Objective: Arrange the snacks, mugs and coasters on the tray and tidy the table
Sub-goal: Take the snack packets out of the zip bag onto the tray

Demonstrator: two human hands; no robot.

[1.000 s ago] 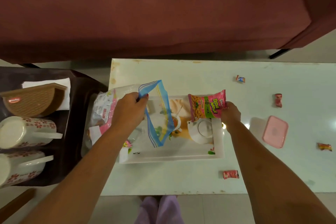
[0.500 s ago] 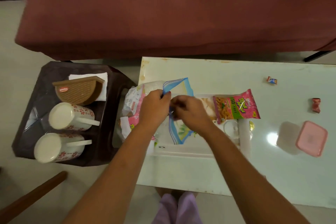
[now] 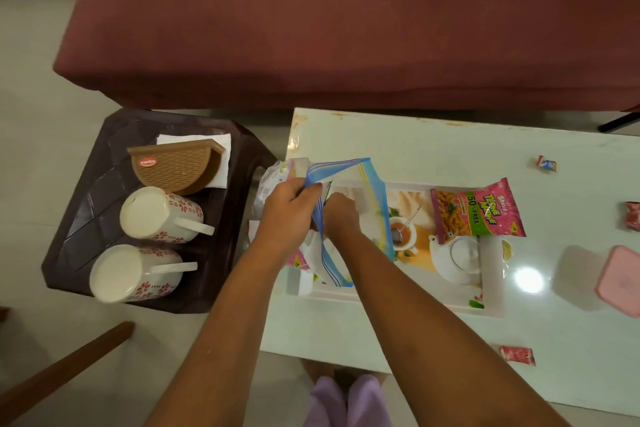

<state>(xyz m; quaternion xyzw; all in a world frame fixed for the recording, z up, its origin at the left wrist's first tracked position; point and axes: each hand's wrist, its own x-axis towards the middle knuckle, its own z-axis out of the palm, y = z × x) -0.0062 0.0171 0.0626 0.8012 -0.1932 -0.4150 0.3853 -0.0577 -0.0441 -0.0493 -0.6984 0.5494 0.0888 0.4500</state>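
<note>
A clear zip bag with a blue seal holds several snack packets above the left end of the white picture tray. My left hand grips the bag's mouth. My right hand reaches inside the open bag; what its fingers hold is hidden. A pink snack packet lies flat on the tray's far right part. Two white floral mugs, one farther and one nearer, lie on their sides on the dark stool to the left. A brown coaster holder stands behind them.
Small wrapped candies lie on the white table: one at the far right, one red at the right edge, one near the front. A pink lidded box sits at the right. A maroon sofa runs behind. A wooden bar crosses lower left.
My right hand let go of the pink snack packet on the tray and moved left into the bag's mouth. The left hand kept hold of the bag. The view shifted left.
</note>
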